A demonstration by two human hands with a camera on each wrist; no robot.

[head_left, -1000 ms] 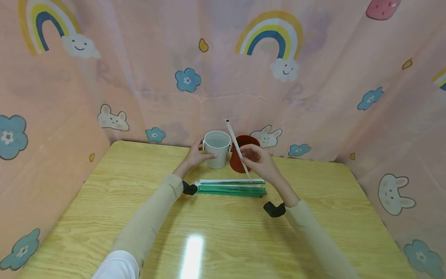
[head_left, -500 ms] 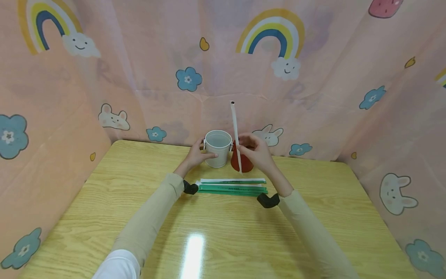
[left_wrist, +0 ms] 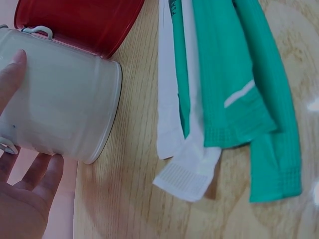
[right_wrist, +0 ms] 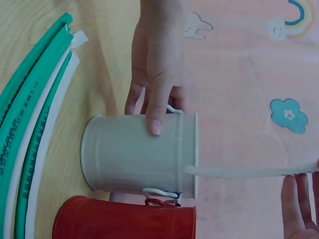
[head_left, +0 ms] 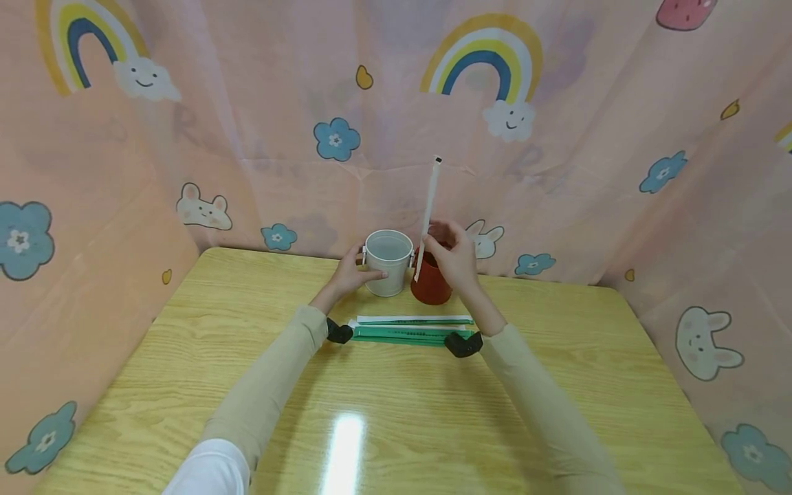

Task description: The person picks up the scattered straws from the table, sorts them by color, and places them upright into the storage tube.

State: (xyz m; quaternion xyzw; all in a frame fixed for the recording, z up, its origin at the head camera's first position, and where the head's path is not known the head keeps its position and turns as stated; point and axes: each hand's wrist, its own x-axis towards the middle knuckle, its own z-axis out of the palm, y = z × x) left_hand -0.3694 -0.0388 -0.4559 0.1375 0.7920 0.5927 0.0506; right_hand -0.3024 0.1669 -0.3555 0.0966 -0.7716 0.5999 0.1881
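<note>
My left hand [head_left: 346,277] grips the side of a white metal bucket [head_left: 390,267], thumb across its front and the other fingers behind. A red bucket [head_left: 431,287] stands right beside it. My right hand [head_left: 459,263] pinches a slim white paper-wrapped straw [head_left: 430,196] between thumb and fingers, dark-tipped end up, above the buckets. In the head view its lower end overlaps the red bucket; in the right wrist view the straw [right_wrist: 239,172] reaches across to the white bucket's rim. Several green and white wrapped straws [head_left: 402,335] lie side by side on the table in front.
The wooden table [head_left: 396,426] backs onto a pink printed curtain [head_left: 266,124], with both buckets near the back edge. A black wrist-camera mount [head_left: 463,344] on my right arm overlaps the straws' right end.
My right hand has lifted the white straw upward and moved slightly left, turning its top from leaning left to leaning right. My left hand stays on the white bucket.
</note>
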